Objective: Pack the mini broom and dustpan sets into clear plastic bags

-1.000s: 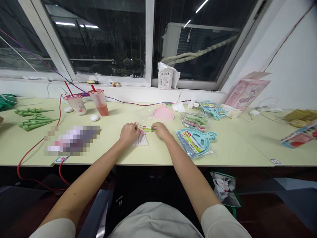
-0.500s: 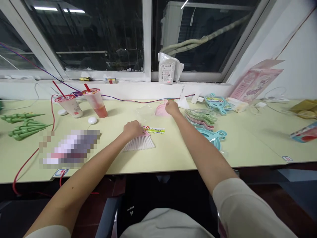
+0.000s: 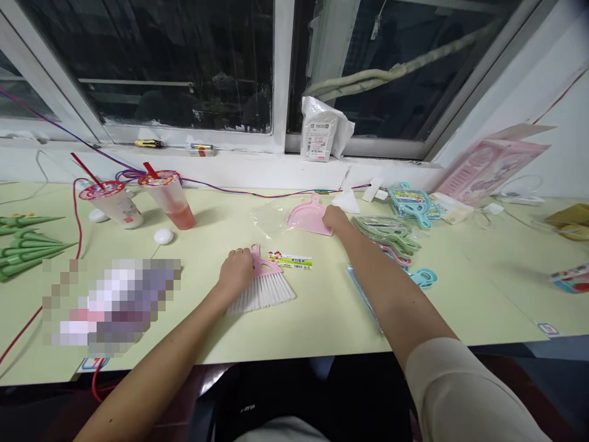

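Note:
A small pink hand brush [image 3: 264,288] with white bristles lies on the table, its handle pointing away from me. My left hand [image 3: 236,271] is curled closed at the brush's left side, with the fingertips partly hidden. Farther back, a pink dustpan [image 3: 309,217] lies with its handle toward the window. My right hand [image 3: 335,217] closes on the dustpan's right edge; its fingertips are hard to see. Between the two lies a printed label strip [image 3: 289,260]. Clear plastic wrap [image 3: 267,219] sits left of the dustpan.
Wrapped green sets [image 3: 386,232] and blue sets [image 3: 414,205] lie on the right, partly behind my right forearm. Two drink cups [image 3: 170,202] with red straws stand on the left, near a round white object [image 3: 164,236]. A pink box [image 3: 497,162] stands at the back right.
My right hand has shifted from the dustpan's handle end to its right edge, and more of the dustpan shows. My left hand has slid to the brush's left side, uncovering its handle.

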`<act>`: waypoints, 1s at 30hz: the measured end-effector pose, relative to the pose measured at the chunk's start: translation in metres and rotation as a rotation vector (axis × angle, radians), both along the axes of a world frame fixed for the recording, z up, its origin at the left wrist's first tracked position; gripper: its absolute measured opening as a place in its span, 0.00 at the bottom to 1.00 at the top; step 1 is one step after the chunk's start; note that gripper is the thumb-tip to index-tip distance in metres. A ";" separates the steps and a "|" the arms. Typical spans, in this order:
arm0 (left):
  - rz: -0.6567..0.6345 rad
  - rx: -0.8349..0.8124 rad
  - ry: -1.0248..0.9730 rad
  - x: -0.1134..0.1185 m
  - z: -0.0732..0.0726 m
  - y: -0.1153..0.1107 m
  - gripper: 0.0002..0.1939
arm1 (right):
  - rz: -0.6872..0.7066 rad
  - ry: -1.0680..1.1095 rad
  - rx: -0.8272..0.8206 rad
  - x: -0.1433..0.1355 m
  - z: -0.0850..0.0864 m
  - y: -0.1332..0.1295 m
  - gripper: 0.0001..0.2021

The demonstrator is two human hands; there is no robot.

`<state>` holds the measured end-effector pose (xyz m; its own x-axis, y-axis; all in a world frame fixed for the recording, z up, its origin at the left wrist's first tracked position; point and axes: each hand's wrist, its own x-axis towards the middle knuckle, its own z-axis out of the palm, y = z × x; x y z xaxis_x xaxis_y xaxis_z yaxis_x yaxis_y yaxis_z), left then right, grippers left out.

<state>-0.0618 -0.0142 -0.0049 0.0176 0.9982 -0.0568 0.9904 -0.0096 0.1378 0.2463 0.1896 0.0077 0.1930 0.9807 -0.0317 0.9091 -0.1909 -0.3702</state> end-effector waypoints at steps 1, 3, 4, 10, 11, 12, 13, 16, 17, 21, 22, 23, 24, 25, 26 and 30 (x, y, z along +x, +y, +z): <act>0.004 0.005 0.007 0.001 0.000 0.000 0.14 | -0.004 -0.028 -0.031 0.003 0.005 -0.002 0.17; 0.030 0.028 0.006 0.003 0.001 0.000 0.15 | 0.002 -0.069 -0.010 0.011 0.018 -0.007 0.18; 0.052 0.043 -0.007 0.004 0.002 0.001 0.16 | 0.016 -0.077 0.045 0.016 0.026 -0.010 0.18; 0.247 0.085 -0.199 0.015 0.008 0.007 0.28 | 0.186 -0.075 0.451 0.046 0.078 -0.031 0.17; 0.255 0.083 -0.207 0.017 0.008 0.008 0.28 | 0.209 -0.055 0.473 0.049 0.085 -0.033 0.16; 0.253 0.085 -0.201 0.018 0.007 0.009 0.28 | 0.233 -0.032 0.478 0.052 0.092 -0.036 0.15; 0.247 0.093 -0.186 0.020 0.006 0.009 0.27 | 0.263 -0.007 0.475 0.055 0.098 -0.039 0.14; 0.230 0.116 -0.142 0.022 0.002 0.009 0.23 | 0.359 0.068 0.468 0.063 0.111 -0.051 0.11; 0.228 0.117 -0.134 0.022 0.001 0.008 0.21 | 0.379 0.096 0.468 0.064 0.113 -0.057 0.10; 0.224 0.124 -0.124 0.022 -0.002 0.005 0.18 | 0.409 0.225 0.431 0.051 0.114 -0.088 0.07; 0.221 0.130 -0.123 0.022 -0.001 0.003 0.19 | 0.409 0.262 0.416 0.043 0.112 -0.097 0.07; 0.216 0.135 -0.118 0.022 -0.001 0.003 0.19 | 0.406 0.300 0.402 0.034 0.108 -0.107 0.07; 0.211 0.139 -0.110 0.022 0.000 0.002 0.20 | 0.402 0.340 0.395 0.023 0.103 -0.117 0.08; 0.207 0.138 -0.097 0.022 0.001 0.002 0.21 | 0.395 0.380 0.394 0.012 0.096 -0.128 0.09; 0.203 0.132 -0.082 0.022 0.003 0.002 0.21 | 0.387 0.422 0.400 0.000 0.088 -0.138 0.09; 0.186 0.052 -0.057 0.020 0.008 0.005 0.20 | 0.302 0.552 0.424 -0.040 0.053 -0.170 0.12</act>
